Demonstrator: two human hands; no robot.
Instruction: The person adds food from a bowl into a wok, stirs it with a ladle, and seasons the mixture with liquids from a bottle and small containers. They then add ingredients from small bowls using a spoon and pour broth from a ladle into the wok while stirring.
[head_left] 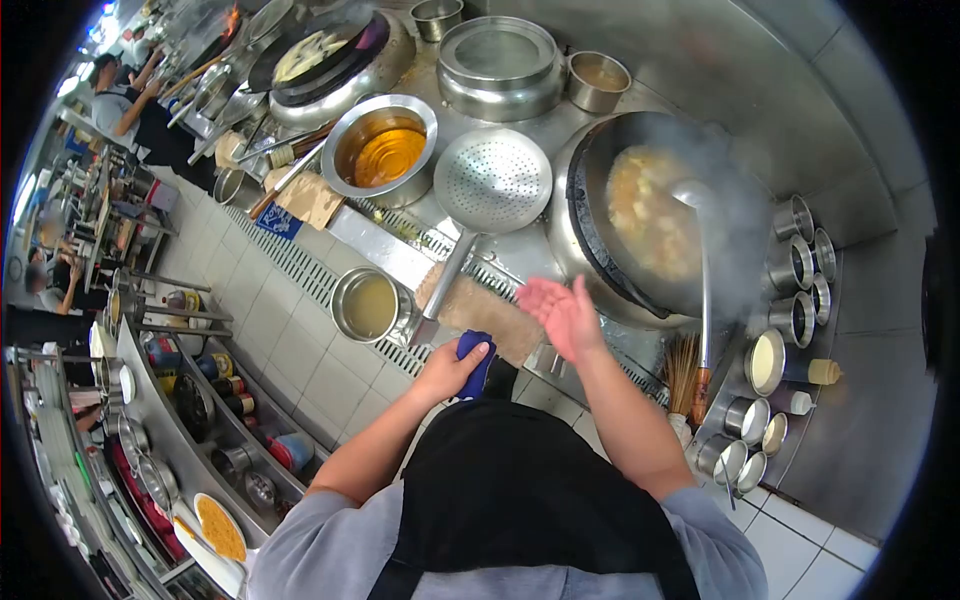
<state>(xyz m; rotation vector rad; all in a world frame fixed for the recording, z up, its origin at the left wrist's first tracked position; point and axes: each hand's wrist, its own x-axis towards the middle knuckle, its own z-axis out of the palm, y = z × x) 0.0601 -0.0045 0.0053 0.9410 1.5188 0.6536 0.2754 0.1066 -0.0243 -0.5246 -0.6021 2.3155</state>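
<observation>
My left hand (455, 370) is closed round a folded blue cloth (474, 362) in front of the black apron. My right hand (563, 318) is held up with its fingers spread and nothing in it, near the front edge of the stove. Beyond it, a steaming wok (640, 215) holds food in broth, and a long-handled ladle (704, 270) rests in it. A perforated strainer (493, 180) lies on the stovetop, its handle pointing toward me. A brown cloth (485, 312) lies at the counter's edge between my hands.
A pot of amber oil (386, 152) and a pot of pale liquid (368, 305) stand to the left. Several metal seasoning containers (766, 362) and a bamboo brush (682, 380) are at the right. A second wok (315, 60) is at the upper left. Co-workers (120, 110) stand farther left.
</observation>
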